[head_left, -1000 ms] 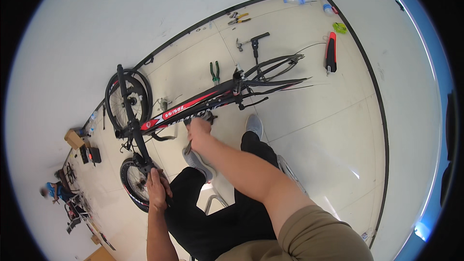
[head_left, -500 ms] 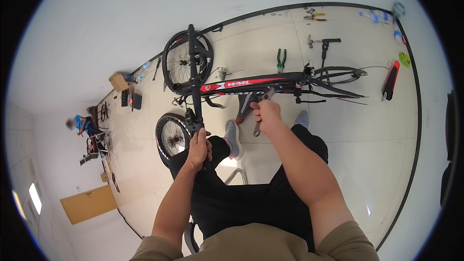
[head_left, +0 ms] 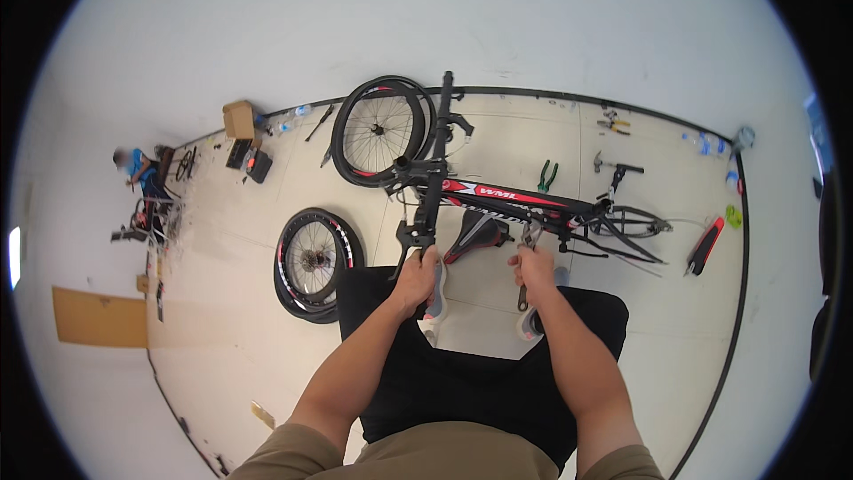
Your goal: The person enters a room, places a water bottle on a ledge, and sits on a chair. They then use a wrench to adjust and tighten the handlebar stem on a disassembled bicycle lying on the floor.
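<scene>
A black and red bicycle frame (head_left: 542,200) lies across in front of me, handlebar (head_left: 439,138) at its left end. My left hand (head_left: 416,281) is closed around the near end of that handlebar, beside a brake lever (head_left: 402,244). In my right hand (head_left: 536,272) is a metal wrench (head_left: 522,300), its jaw end pointing up toward the frame tubes. Whether the jaw touches the frame, I cannot tell. Between my hands, below the tubes, sits a black and red saddle (head_left: 480,236).
Two wheels lie left of the frame, one far (head_left: 378,129) and one near (head_left: 313,258). Beyond the frame are green-handled pliers (head_left: 547,176) and a hammer (head_left: 616,165). A red and black part (head_left: 705,246) rests at right. Far left, a person (head_left: 142,173) sits near an open carton (head_left: 242,120).
My view has shifted, and the handlebar with my left hand now appears farther right. My right hand, still with the wrench, is lower in the picture and nearer my knees.
</scene>
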Action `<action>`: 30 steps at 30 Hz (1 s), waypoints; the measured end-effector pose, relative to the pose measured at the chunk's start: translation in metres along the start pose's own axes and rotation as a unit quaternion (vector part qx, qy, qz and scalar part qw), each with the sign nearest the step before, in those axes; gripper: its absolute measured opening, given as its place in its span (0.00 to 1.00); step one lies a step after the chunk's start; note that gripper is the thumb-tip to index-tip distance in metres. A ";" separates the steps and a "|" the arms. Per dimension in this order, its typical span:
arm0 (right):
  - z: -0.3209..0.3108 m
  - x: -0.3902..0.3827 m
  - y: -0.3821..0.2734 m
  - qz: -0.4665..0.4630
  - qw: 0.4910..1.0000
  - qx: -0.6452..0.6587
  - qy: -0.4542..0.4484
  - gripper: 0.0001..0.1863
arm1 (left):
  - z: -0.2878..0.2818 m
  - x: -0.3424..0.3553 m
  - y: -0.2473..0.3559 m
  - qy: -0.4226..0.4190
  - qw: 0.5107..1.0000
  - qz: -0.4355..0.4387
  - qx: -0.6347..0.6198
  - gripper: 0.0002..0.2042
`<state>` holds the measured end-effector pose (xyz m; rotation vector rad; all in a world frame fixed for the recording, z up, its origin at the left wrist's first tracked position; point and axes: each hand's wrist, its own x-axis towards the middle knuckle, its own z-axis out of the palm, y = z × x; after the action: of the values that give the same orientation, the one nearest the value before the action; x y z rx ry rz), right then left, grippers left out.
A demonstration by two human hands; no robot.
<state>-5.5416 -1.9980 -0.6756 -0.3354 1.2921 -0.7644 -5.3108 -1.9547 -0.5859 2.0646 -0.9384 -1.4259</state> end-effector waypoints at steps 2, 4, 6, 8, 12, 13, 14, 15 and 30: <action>0.003 -0.012 0.025 0.000 1.000 -0.006 0.018 0.07 | 0.002 0.003 -0.001 0.000 1.000 0.000 -0.016 0.26; 0.004 -0.024 0.051 -0.015 0.999 -0.016 0.047 0.08 | 0.004 0.007 -0.003 -0.006 1.000 0.021 -0.017 0.26; 0.006 -0.035 0.075 -0.027 0.997 0.003 0.077 0.08 | 0.006 0.011 -0.006 -0.007 0.999 0.026 -0.026 0.26; 0.004 -0.043 0.093 -0.016 0.994 0.047 0.094 0.08 | 0.006 0.012 -0.007 -0.007 0.999 0.036 -0.028 0.26; -0.012 -0.052 0.104 0.029 0.985 0.158 0.068 0.04 | 0.006 0.013 -0.007 -0.020 0.998 0.019 -0.052 0.25; -0.016 -0.053 0.104 0.041 0.979 0.195 0.052 0.04 | 0.005 0.013 -0.006 -0.023 0.998 0.012 -0.058 0.25; -0.020 -0.054 0.103 0.049 0.976 0.209 0.046 0.04 | 0.004 0.013 -0.005 -0.025 0.998 0.015 -0.063 0.25; -0.023 -0.056 0.102 0.055 0.972 0.227 0.035 0.04 | 0.004 0.013 -0.006 -0.027 0.997 0.018 -0.067 0.25; -0.038 -0.044 0.116 0.109 0.978 0.175 -0.021 0.05 | -0.013 0.015 -0.022 -0.111 0.980 0.066 -0.148 0.22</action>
<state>-5.5439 -1.8781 -0.7258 0.0736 1.1075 -0.7759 -5.2894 -1.9515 -0.6057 1.6230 -0.8686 -1.6369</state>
